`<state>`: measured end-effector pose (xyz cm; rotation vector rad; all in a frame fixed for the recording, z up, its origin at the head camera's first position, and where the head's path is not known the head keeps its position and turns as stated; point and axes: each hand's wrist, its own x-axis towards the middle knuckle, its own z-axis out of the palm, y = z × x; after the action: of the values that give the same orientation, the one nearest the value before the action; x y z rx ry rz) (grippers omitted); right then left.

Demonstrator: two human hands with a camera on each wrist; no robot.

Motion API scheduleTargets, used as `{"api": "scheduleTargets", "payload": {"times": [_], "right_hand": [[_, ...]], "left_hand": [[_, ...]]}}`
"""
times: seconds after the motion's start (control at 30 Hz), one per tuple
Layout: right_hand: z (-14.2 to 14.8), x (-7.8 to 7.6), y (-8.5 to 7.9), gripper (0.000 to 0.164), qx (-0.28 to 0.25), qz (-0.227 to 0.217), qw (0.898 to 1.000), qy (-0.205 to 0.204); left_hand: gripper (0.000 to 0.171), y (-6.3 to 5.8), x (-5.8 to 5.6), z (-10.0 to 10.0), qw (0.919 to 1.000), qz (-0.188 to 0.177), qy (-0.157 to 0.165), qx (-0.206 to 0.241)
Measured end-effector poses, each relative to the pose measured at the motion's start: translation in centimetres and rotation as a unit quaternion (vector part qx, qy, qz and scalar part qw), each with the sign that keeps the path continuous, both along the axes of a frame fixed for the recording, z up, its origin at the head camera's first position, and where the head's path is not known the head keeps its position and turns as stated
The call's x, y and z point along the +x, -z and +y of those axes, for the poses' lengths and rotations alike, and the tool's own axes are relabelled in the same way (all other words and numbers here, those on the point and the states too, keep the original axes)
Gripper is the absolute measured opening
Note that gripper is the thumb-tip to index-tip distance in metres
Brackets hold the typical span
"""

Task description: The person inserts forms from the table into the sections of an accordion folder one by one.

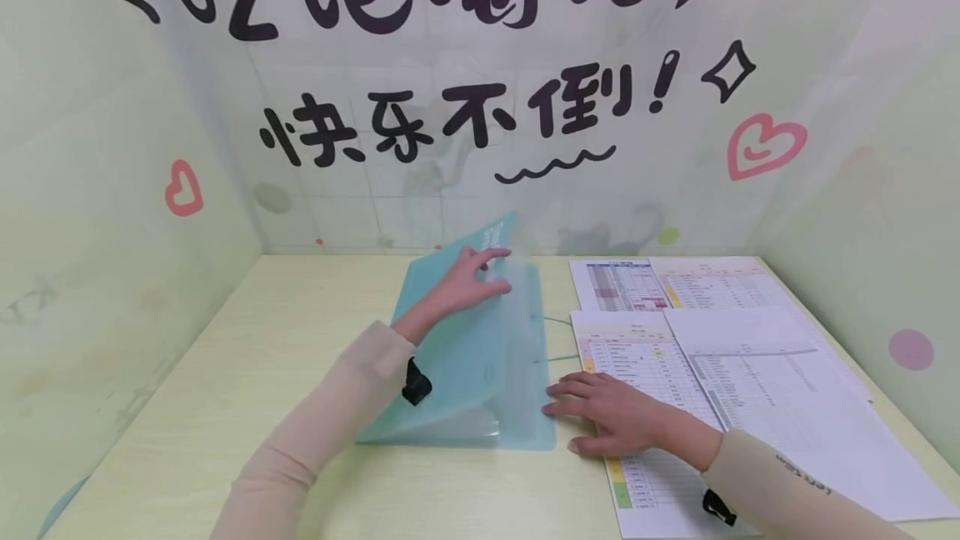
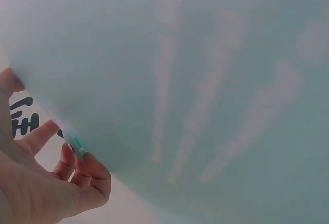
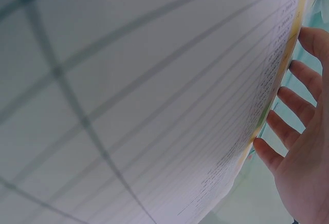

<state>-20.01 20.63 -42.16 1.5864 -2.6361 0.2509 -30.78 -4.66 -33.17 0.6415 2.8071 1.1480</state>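
A teal translucent plastic folder (image 1: 450, 357) lies on the table left of the papers, its cover partly lifted. My left hand (image 1: 472, 277) holds the cover's raised edge. In the left wrist view, the left hand (image 2: 61, 178) has its fingers curled at the rim of the cover (image 2: 205, 106), which fills most of that view. My right hand (image 1: 618, 415) rests at the left edge of a printed sheet (image 1: 637, 365), its fingertips near the folder's right side. The right wrist view shows the right hand (image 3: 303, 126) with spread, slightly bent fingers touching the sheet's edge (image 3: 277, 75).
Several printed sheets overlap on the table's right side, including a large white one (image 1: 810, 415) and a table chart (image 1: 622, 286). Two thin cords (image 1: 562, 357) run between folder and papers. Printed partition walls (image 1: 420, 198) enclose the pale wooden table (image 1: 247, 348) at the back and sides.
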Motion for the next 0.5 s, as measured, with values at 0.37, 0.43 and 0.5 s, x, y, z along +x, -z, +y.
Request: {"api": "scheduleTargets", "payload": {"times": [0.37, 0.43, 0.5], "right_hand": [[-0.09, 0.02, -0.43, 0.046, 0.007, -0.029, 0.999, 0.016], [-0.11, 0.02, -0.47, 0.046, 0.008, -0.035, 0.999, 0.019], [-0.13, -0.01, -0.5, 0.046, 0.01, -0.037, 0.999, 0.02]], "left_hand": [[0.047, -0.86, -0.06, -0.86, 0.9989, -0.011, -0.019, 0.04], [0.046, -0.88, -0.08, -0.94, 0.9987, -0.014, -0.019, 0.046], [0.046, -0.87, -0.13, -0.97, 0.9986, -0.014, -0.021, 0.047]]}}
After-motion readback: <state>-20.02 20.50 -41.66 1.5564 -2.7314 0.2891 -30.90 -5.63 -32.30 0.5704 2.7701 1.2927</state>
